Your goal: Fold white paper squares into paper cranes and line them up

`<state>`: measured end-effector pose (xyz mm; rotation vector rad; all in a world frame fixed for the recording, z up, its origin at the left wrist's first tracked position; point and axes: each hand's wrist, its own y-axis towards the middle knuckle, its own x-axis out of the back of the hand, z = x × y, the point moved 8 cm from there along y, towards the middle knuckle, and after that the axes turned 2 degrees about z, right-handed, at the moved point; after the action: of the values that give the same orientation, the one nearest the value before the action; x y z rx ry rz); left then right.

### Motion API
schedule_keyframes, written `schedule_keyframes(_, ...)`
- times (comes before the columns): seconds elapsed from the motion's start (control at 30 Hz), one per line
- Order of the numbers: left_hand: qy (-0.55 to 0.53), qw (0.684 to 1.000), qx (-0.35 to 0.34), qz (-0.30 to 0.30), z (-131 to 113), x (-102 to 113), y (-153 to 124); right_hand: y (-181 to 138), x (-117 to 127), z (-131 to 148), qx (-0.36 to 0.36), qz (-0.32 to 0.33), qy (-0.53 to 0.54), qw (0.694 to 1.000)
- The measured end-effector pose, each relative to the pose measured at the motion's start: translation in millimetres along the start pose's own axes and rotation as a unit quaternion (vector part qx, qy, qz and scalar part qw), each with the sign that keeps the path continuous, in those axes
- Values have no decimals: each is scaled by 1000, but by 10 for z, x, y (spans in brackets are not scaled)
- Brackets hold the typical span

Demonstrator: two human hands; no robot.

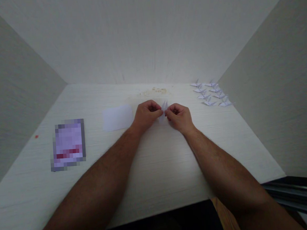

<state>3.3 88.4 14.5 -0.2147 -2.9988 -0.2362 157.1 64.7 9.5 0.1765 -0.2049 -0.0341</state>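
Observation:
Between my two hands, over the middle of the white table, is a small folded white paper (pixel 164 106) with pointed tips standing up. My left hand (pixel 148 112) pinches its left side between thumb and fingers. On its right side the fingertips of my right hand (pixel 178 115) are closed on the same paper. My fingers hide part of its lower folds. Left of my left hand lies a stack of plain white paper sheets (pixel 117 118). Several finished paper cranes (pixel 203 96) stand in two rows at the back right.
A blurred purple item with a red band (pixel 69 142) lies on the left of the white table (pixel 162 170). Near the left edge is a small red bit (pixel 36 136). Yellowish stains (pixel 156 91) mark the back. Walls (pixel 148 35) enclose the back and sides.

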Motion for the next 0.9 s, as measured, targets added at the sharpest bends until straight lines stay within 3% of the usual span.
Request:
schedule_keyframes(0.23,-52,999,5,13,21,-34,19,-6,22,-22,8,-13,-15,1000)
schedule_keyframes(0.9,-20,999,0,37,88,-63,42,-14,-2,31,12,-8,-61,998)
